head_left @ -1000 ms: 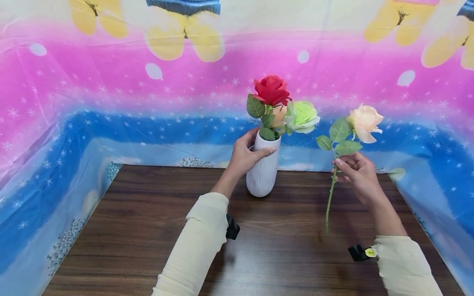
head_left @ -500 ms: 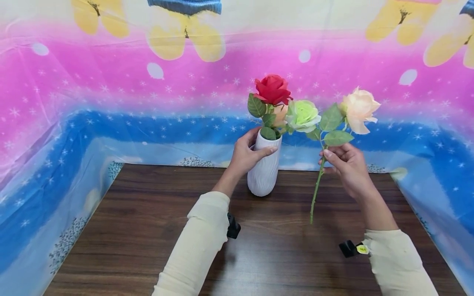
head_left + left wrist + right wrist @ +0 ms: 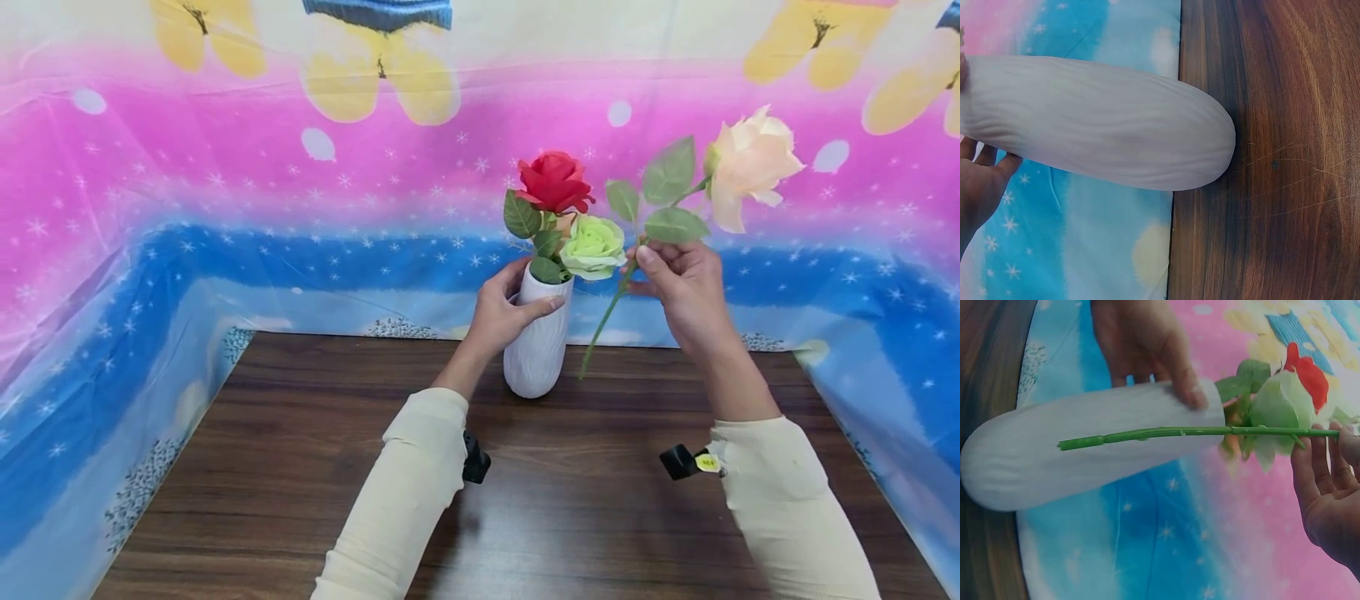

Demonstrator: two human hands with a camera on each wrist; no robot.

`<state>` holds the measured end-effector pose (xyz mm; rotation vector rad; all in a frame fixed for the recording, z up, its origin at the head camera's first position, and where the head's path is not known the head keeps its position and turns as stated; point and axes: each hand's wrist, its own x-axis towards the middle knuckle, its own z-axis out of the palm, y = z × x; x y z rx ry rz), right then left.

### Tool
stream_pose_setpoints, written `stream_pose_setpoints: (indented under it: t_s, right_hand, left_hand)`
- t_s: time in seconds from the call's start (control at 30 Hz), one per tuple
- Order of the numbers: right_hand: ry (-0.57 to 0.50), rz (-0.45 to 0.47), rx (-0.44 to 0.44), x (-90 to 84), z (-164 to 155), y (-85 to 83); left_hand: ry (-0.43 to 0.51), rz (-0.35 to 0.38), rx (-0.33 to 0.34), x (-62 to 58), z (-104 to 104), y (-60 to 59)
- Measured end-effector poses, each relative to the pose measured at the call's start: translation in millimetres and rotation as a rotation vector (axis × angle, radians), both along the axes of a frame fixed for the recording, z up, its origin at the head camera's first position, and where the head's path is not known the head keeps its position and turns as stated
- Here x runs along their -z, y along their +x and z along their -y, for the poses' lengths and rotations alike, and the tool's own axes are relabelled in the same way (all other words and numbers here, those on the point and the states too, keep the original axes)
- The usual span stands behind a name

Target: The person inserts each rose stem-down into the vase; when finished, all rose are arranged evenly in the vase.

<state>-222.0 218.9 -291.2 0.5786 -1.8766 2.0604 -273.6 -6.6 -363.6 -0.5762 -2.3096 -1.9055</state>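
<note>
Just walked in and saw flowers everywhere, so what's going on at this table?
A person is arranging artificial roses. Their left hand grips the neck of a white vase standing on the wooden table; it holds a red rose and a green rose. Their right hand pinches the stem of a peach rose, held tilted in the air beside the vase, its stem end not in the opening.

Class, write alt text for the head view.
A right hand holds a peach fabric rose by its green stem beside a ribbed white ceramic vase that the left hand grips on a dark wooden table.
</note>
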Motion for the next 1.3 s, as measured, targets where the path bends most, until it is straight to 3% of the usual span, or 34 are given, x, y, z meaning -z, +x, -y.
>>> stream_pose_setpoints:
  t_s: [0.3,0.43,0.7,1.03,1.17,1.3]
  right_hand:
    - [-0.111,-0.147,0.140,-33.5,21,-16.8]
    - [-0.172,-0.215,0.171,-49.1,26,-20.6]
    - [-0.194,-0.356,0.203,-71.3,31,-24.6]
    - [-0.302,-0.372,0.226,-80.6,39,-23.4]
    - [-0.229,-0.367,0.251,-75.4,43,-23.3]
    - [-0.177,-0.280,0.271,-65.3,51,-21.9]
  left_hand:
    - [0.000,0.009,0.012,-0.9,-2,0.8]
    - [0.000,0.012,0.011,-1.2,-2,1.1]
    - [0.002,0.012,0.003,-0.6,-1,1.0]
    - [-0.010,0.020,-0.003,-1.8,-1,1.6]
    - [-0.015,0.024,-0.009,-1.2,0,1.2]
    - [-0.015,0.018,-0.008,-0.8,0,0.6]
